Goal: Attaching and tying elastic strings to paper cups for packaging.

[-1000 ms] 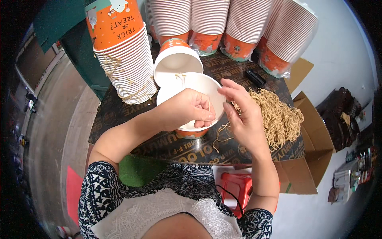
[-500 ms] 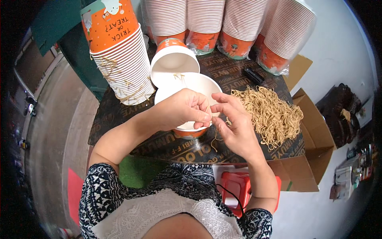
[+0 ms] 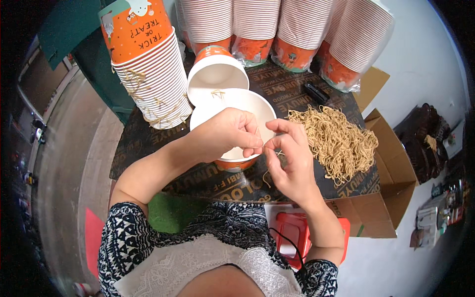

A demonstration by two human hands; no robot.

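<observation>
Sleeved stacks of white ribbed paper cups [image 3: 277, 29] stand beyond the hands; red plastic stool [image 3: 297, 232] below them; open brown cardboard box [image 3: 386, 198] to their right.

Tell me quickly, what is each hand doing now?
Left hand: closed on the rim of the white paper cup.
Right hand: fingers pinched on a thin tan string.

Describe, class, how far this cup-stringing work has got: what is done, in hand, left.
Done: the tilted cup stack already shows strings at its rims. In hand: both hands, left hand and right hand, work a string at the white cup. Left: the string pile and wrapped cup stacks.
</observation>
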